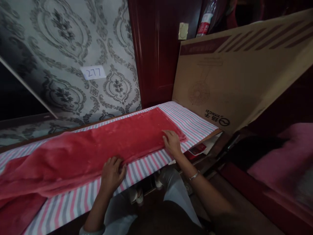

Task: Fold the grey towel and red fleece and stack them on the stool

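A long strip of folded red plush blanket [137,130] lies across a table covered with a striped cloth [190,119]. Its right part is flat with a straight end; toward the left it grows rumpled and hangs over the near edge. My left hand [112,173] rests at the blanket's near edge around the middle, fingers bent and thumb apart from them. Near the right end, my right hand [172,142] lies on the blanket's near corner area, with fingers stretched over the plush and thumb apart. Neither hand visibly grips the fabric.
A large cardboard sheet [220,75] stands upright at the table's right end, with a plastic bottle [205,23] behind it. Patterned wallpaper bears a paper marked 277 [93,72]. A dark screen [19,91] stands at left. Pink fabric [283,153] lies at far right.
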The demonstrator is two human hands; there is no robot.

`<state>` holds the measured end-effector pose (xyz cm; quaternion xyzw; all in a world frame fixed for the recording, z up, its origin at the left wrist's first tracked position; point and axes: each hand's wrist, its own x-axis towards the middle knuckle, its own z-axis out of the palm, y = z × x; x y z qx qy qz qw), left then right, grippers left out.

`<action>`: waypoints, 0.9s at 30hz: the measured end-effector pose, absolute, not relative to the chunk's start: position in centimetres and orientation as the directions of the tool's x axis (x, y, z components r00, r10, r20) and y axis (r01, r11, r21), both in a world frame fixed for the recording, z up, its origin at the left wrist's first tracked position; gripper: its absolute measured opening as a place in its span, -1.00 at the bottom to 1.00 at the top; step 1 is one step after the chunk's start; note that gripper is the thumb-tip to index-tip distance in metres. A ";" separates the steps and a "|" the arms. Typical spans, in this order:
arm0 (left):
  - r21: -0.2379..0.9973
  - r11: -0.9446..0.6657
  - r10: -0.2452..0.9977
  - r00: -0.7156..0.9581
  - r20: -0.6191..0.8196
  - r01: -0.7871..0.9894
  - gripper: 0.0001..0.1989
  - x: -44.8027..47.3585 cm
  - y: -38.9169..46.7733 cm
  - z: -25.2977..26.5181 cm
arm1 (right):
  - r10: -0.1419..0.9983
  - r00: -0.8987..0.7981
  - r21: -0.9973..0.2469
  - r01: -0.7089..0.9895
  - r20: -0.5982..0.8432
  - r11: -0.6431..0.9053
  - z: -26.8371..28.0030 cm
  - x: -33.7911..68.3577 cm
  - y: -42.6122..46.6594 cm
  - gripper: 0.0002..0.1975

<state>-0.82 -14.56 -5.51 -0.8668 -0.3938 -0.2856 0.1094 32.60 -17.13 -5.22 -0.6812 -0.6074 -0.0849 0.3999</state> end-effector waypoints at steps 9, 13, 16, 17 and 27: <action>0.092 -0.644 0.664 0.494 0.561 0.760 -0.76 -0.9 -14.6 -5.5 | 0.880 0.333 -0.184 0.941 0.340 -0.285 -7.4 35.2 -15.6 -0.38; 0.111 -0.651 0.661 0.488 0.570 0.751 -0.74 -0.8 -14.6 -5.4 | 0.863 0.344 -0.160 0.938 0.370 -0.306 -8.0 34.9 -15.8 -0.39; 0.122 -0.646 0.658 0.469 0.589 0.753 -0.73 -0.7 -14.8 -5.3 | 0.853 0.352 -0.153 0.936 0.385 -0.317 -7.9 34.8 -15.8 -0.39; 0.130 -0.641 0.662 0.461 0.591 0.756 -0.72 -0.7 -14.9 -5.3 | 0.851 0.352 -0.153 0.936 0.389 -0.317 -7.9 34.7 -15.8 -0.39; 0.226 -0.666 0.689 0.469 0.553 0.711 -0.65 3.4 -11.7 -1.3 | 0.847 0.341 -0.170 0.940 0.408 -0.297 -8.5 34.9 -15.6 -0.40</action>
